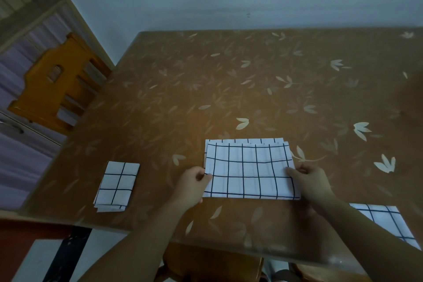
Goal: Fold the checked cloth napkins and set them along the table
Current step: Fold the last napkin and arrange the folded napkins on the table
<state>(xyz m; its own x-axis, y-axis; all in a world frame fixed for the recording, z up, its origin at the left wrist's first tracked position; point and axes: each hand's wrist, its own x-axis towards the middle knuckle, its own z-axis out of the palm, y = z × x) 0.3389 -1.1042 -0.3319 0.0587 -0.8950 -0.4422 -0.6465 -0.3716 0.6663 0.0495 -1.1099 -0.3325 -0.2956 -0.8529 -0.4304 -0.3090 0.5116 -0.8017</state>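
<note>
A white napkin with a dark blue check (pixel 248 167) lies folded into a wide rectangle near the table's front edge, its far layers slightly offset. My left hand (pixel 194 184) pinches its left edge. My right hand (pixel 307 181) grips its right edge, thumb on top. A second checked napkin (pixel 116 186), folded into a small rectangle, lies to the left on the table. A third checked napkin (pixel 389 222) lies at the front right corner, partly hidden behind my right forearm.
The brown table (pixel 229 89) has a leaf pattern under a glossy cover and stands against a pale wall. An orange wooden chair (pixel 57 82) stands at the left side. Another chair's seat (pixel 212 265) shows below the front edge.
</note>
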